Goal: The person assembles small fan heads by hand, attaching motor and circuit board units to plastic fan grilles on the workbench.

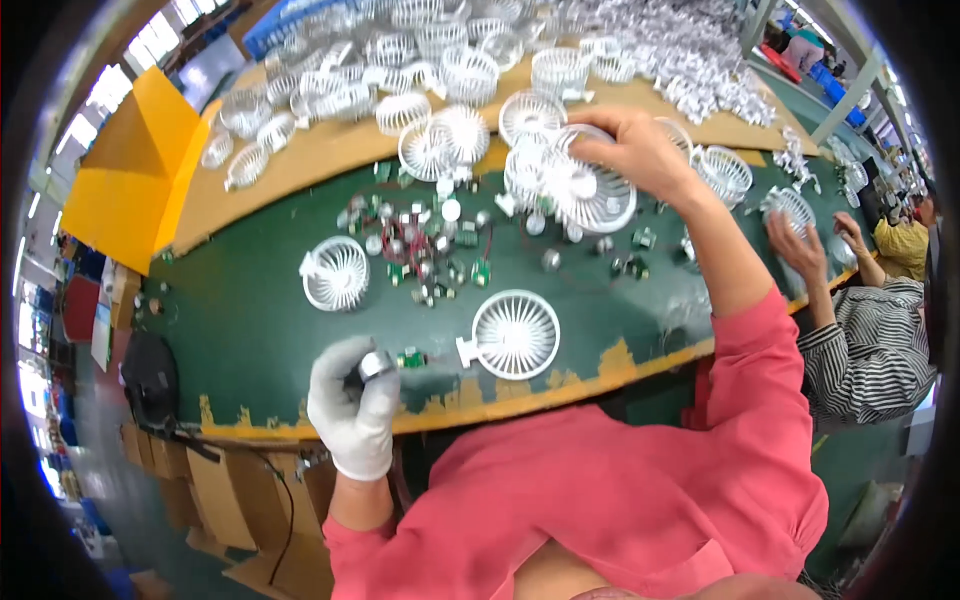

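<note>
Silvery cylinder: small, smooth and metallic, held over the near part of the table, left of centre.
Left hand: in a white fabric glove, thumb and fingers curled and gripping the cylinder.
Green circuit board: tiny, just right of the gloved fingertips; whether it is joined to the cylinder cannot be told.
Near cage: white, round, ribs fanning from the centre, a short stem pointing left.
Left cage: similar, farther back.
Loose parts: a mixed cluster of green boards, red wires and silvery pieces beyond these cages.
Right hand: bare, stretched across the table, fingers bent at a white ribbed cage; whether they grip or only touch it cannot be told.
Worktable: dark green top, its yellow border chipped and ragged.
Cardboard sheet: flat, brown, along the far side.
Cage pile: glossy white rings and ribs, jumbled on the cardboard.
Small white pieces: a dense heap, far right.
Yellow panel: folded, upright at the far left.
Co-worker: striped clothing, at the right, one hand on another cage.
Floor: green, with brown cardboard boxes below the table.
Windows: bright, at the upper left.
</note>
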`<control>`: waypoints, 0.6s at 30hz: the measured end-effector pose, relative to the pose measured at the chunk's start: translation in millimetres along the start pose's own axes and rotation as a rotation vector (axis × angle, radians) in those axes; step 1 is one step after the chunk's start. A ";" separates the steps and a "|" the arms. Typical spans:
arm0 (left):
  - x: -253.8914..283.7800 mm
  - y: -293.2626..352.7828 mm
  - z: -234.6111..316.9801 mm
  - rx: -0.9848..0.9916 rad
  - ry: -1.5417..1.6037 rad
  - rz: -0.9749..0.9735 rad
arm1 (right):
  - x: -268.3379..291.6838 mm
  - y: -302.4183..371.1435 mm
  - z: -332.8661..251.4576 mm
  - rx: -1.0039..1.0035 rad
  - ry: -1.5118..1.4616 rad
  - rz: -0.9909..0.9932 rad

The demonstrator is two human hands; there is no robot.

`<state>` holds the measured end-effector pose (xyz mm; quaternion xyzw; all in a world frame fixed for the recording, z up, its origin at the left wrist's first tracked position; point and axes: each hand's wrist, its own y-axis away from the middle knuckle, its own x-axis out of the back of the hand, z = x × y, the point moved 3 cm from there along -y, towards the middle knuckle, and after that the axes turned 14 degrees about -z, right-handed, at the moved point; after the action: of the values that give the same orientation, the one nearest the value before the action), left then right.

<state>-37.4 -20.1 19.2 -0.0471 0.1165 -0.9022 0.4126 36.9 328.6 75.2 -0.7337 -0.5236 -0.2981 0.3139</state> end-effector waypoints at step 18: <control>-47.3 6.8 2.2 -0.502 -0.907 -0.424 | -116.1 81.4 -76.4 0.510 -0.054 -0.178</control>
<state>-1.1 10.9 20.2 -0.5496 0.1267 -0.7994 0.2071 74.6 181.4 21.9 -0.5896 -0.6526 -0.1633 0.4471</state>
